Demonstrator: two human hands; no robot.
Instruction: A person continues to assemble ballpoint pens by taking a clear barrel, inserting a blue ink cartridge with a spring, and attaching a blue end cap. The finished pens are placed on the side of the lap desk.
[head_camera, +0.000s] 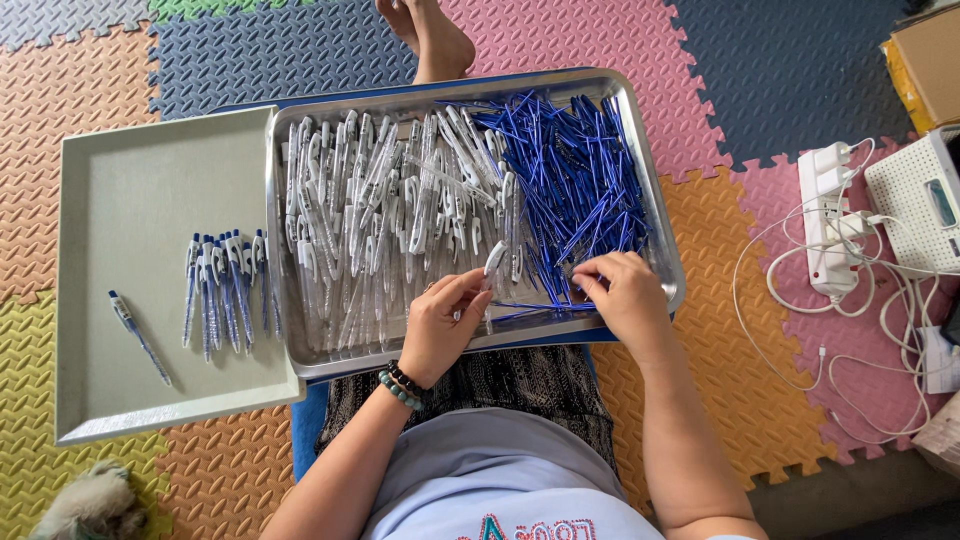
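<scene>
A metal tray (668, 262) rests on my lap, holding several clear white-capped pen barrels (380, 200) on its left and a heap of blue pen refills (575, 180) on its right. My left hand (440, 325), with bead bracelets at the wrist, grips one clear pen barrel (494, 262) upright over the tray's near side. My right hand (625, 295) reaches into the near edge of the blue refills, its fingertips pinching at one. A grey tray (130, 180) to the left carries a row of assembled blue pens (225, 285) and a single assembled pen (138, 335) lying apart.
Coloured foam puzzle mats cover the floor. A white power strip (828, 215) with tangled white cables and a white device (920, 205) lie at the right. A cardboard box (925, 60) sits top right. A bare foot (430, 35) shows beyond the tray; a furry animal (95, 505) lies bottom left.
</scene>
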